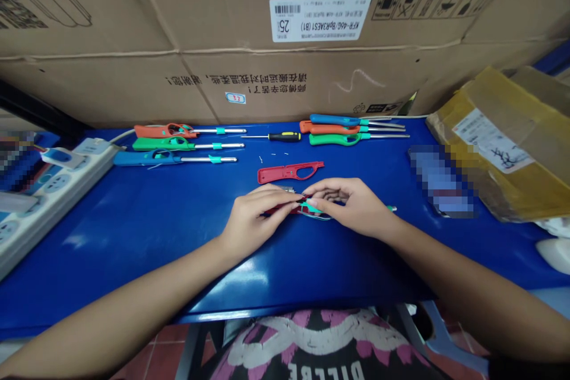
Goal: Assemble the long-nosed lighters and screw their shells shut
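Observation:
Both my hands meet at the middle of the blue table (133,231). My left hand (255,214) pinches a red lighter body (285,208) that lies flat. My right hand (351,205) grips the same piece at its teal part (312,209), fingers curled. A metal tip with a teal end (390,208) sticks out right of my right hand. A separate red half-shell (289,171) lies just beyond my hands. A few tiny screws (272,156) lie behind it.
Three long lighters (178,143) lie at the back left, three more (347,130) at the back right, with a black-and-yellow screwdriver (278,137) between. A white power strip (48,184) is left, a taped parcel (494,142) right. Cardboard boxes (285,35) wall the back.

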The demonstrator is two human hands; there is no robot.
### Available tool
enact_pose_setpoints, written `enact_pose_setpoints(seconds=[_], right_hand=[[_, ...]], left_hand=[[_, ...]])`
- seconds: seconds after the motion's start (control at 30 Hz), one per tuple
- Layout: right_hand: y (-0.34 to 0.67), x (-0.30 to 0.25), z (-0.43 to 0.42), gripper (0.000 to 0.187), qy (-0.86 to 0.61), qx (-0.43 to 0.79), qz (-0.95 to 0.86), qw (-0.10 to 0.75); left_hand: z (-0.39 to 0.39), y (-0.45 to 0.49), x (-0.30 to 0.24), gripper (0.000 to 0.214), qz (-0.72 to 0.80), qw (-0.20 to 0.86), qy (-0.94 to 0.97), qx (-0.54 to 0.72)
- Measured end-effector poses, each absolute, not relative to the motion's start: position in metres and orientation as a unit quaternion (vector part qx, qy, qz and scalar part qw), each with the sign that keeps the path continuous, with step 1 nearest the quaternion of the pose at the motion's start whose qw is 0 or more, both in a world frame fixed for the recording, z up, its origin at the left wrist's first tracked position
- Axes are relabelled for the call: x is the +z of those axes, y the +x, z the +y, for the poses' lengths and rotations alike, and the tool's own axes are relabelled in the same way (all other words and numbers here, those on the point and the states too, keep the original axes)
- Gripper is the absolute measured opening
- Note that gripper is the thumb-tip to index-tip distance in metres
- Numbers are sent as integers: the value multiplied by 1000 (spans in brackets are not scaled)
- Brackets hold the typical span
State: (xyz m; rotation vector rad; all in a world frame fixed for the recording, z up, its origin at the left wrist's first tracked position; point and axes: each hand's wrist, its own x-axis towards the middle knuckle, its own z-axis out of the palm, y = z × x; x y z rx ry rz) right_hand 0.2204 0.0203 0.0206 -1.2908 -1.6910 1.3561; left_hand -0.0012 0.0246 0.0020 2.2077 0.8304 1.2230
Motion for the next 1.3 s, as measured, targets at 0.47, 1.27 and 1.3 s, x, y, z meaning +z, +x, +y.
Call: enact_pose_setpoints(seconds=[0.47, 1.27, 1.3], right_hand=[[216, 11, 24, 24, -551, 568, -529, 306], [213, 2, 20, 8, -556, 348, -688, 310], [213, 2, 20, 7, -553, 339, -694, 310]], left_hand=[[23, -6, -5, 43, 345, 185, 873, 289], [20, -9, -7, 33, 284, 94, 917, 262], [20, -9, -7, 32, 286, 90, 918, 261]])
